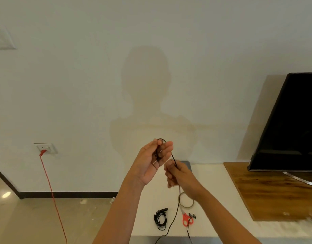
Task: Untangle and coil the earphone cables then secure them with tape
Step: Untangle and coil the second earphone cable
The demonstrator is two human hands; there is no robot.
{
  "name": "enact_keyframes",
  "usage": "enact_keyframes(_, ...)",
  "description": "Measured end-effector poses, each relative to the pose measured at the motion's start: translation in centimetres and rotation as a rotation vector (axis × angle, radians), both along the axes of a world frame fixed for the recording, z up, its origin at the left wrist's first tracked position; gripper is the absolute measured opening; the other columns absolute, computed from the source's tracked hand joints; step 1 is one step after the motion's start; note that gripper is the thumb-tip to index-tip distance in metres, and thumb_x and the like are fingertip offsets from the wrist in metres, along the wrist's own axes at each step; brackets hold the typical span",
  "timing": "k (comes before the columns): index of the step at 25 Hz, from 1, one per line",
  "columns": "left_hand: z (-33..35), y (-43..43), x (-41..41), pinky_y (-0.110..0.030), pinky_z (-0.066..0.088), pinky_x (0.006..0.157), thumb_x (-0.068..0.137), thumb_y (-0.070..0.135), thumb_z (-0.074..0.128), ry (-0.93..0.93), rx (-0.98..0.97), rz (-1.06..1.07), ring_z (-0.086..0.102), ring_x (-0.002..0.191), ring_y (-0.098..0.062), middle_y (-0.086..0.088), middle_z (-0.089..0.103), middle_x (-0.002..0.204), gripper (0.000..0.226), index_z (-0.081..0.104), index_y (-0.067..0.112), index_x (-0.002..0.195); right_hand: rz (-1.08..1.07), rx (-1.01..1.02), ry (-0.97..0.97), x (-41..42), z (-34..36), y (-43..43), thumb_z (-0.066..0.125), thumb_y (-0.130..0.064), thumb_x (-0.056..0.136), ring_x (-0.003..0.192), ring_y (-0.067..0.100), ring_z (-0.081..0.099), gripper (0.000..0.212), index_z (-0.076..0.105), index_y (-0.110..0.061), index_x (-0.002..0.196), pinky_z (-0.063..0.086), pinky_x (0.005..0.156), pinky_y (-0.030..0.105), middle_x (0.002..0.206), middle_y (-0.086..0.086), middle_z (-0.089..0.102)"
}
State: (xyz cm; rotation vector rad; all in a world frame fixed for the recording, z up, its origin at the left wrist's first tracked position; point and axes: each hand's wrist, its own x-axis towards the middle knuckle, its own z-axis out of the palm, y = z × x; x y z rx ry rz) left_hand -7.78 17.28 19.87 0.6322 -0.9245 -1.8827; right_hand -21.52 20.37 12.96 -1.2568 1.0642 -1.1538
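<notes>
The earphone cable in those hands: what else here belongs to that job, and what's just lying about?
Belongs to the job:
- black earphone cable held by left hand and right hand
- coiled earphones
- tape roll
- red scissors

Lying about:
- television
- red cord
- wall socket

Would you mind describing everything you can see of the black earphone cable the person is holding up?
The black earphone cable is thin and flexible, with a rubbery look. Its upper end loops over the fingers of the raised left hand, arching above them. From there it runs taut, down and right, into the pinching right hand. Below that hand it hangs slack, curving down over the white table past the red-handled scissors and off the near edge. Its ends are hidden.
</notes>
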Motion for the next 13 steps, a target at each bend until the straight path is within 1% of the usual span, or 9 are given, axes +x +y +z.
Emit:
enact_keyframes(2, 0.0, -0.3, 0.0, -0.035, 0.059, 0.081, 0.102, 0.017, 0.038, 0.176, -0.008, 0.043, 0.070, 0.099, -0.028, -0.020, 0.072, 0.101, 0.031, 0.062, 0.005, 0.086, -0.041, 0.013, 0.031, 0.4, -1.6, 1.2, 0.044, -0.030, 0.098, 0.044, 0.010, 0.037, 0.026, 0.053, -0.010, 0.083, 0.043, 0.049, 0.027, 0.060, -0.002, 0.042)
enact_keyframes(3, -0.1, -0.5, 0.1, -0.038, 0.057, 0.088, 0.100, 0.016, 0.040, 0.206, -0.028, 0.064, 0.067, 0.106, -0.031, -0.022, 0.071, 0.104, 0.029, 0.063, 0.003, 0.090, -0.063, 0.005, 0.083, 0.6, -2.3, 1.7, 0.044, -0.029, 0.099, 0.045, 0.009, 0.036, 0.026, 0.053, -0.011, 0.083, 0.041, 0.047, 0.026, 0.060, -0.003, 0.042)
enact_keyframes(4, -0.4, -0.8, 0.1, -0.039, 0.053, 0.095, 0.099, 0.015, 0.041, 0.194, -0.061, 0.099, 0.065, 0.110, -0.030, -0.022, 0.070, 0.105, 0.027, 0.064, 0.003, 0.093, -0.095, -0.013, 0.163, 0.7, -2.8, 2.2, 0.043, -0.028, 0.100, 0.047, 0.009, 0.037, 0.026, 0.053, -0.011, 0.084, 0.039, 0.046, 0.027, 0.060, -0.004, 0.043)
enact_keyframes(6, -1.4, -1.6, 0.2, -0.037, 0.046, 0.103, 0.098, 0.014, 0.044, 0.066, -0.171, 0.191, 0.065, 0.111, -0.025, -0.016, 0.070, 0.101, 0.026, 0.067, 0.004, 0.094, -0.140, -0.069, 0.359, 0.9, -2.9, 3.1, 0.040, -0.025, 0.100, 0.052, 0.009, 0.040, 0.024, 0.054, -0.014, 0.084, 0.039, 0.047, 0.028, 0.060, -0.005, 0.046)
enact_keyframes(8, -2.2, -2.1, 0.4, -0.034, 0.040, 0.105, 0.099, 0.014, 0.045, -0.134, -0.308, 0.238, 0.067, 0.106, -0.018, -0.007, 0.072, 0.093, 0.027, 0.069, 0.004, 0.095, -0.130, -0.163, 0.552, 0.7, -2.0, 4.2, 0.043, -0.028, 0.098, 0.053, 0.009, 0.042, 0.022, 0.055, -0.021, 0.082, 0.040, 0.051, 0.030, 0.060, 0.000, 0.050)
enact_keyframes(9, -2.5, -2.1, 0.6, -0.033, 0.040, 0.104, 0.099, 0.016, 0.046, -0.248, -0.367, 0.241, 0.067, 0.102, -0.014, -0.002, 0.073, 0.092, 0.027, 0.070, 0.004, 0.097, -0.127, -0.211, 0.610, 0.6, -1.0, 4.8, 0.046, -0.030, 0.096, 0.052, 0.010, 0.043, 0.021, 0.056, -0.023, 0.079, 0.040, 0.051, 0.031, 0.061, 0.002, 0.053)
enact_keyframes(11, -3.1, -2.2, 1.0, -0.029, 0.041, 0.097, 0.098, 0.022, 0.048, -0.448, -0.444, 0.211, 0.067, 0.101, -0.008, 0.001, 0.075, 0.098, 0.029, 0.072, 0.005, 0.101, -0.146, -0.284, 0.616, 0.1, 1.8, 5.9, 0.053, -0.028, 0.092, 0.050, 0.012, 0.046, 0.019, 0.058, -0.024, 0.074, 0.039, 0.050, 0.030, 0.061, 0.004, 0.057)
enact_keyframes(12, -3.4, -2.2, 1.2, -0.029, 0.041, 0.093, 0.098, 0.024, 0.050, -0.511, -0.465, 0.171, 0.067, 0.102, -0.010, 0.001, 0.075, 0.100, 0.030, 0.072, 0.005, 0.102, -0.161, -0.312, 0.589, -0.2, 3.3, 6.1, 0.056, -0.024, 0.091, 0.049, 0.015, 0.047, 0.018, 0.059, -0.023, 0.073, 0.040, 0.050, 0.029, 0.060, 0.005, 0.058)
enact_keyframes(13, -3.7, -2.1, 1.5, -0.031, 0.041, 0.088, 0.097, 0.027, 0.051, -0.541, -0.485, 0.110, 0.067, 0.097, -0.019, 0.001, 0.075, 0.095, 0.031, 0.073, 0.005, 0.102, -0.185, -0.347, 0.565, -0.7, 4.8, 6.2, 0.058, -0.021, 0.090, 0.048, 0.018, 0.047, 0.017, 0.060, -0.022, 0.074, 0.040, 0.049, 0.029, 0.058, 0.006, 0.058)
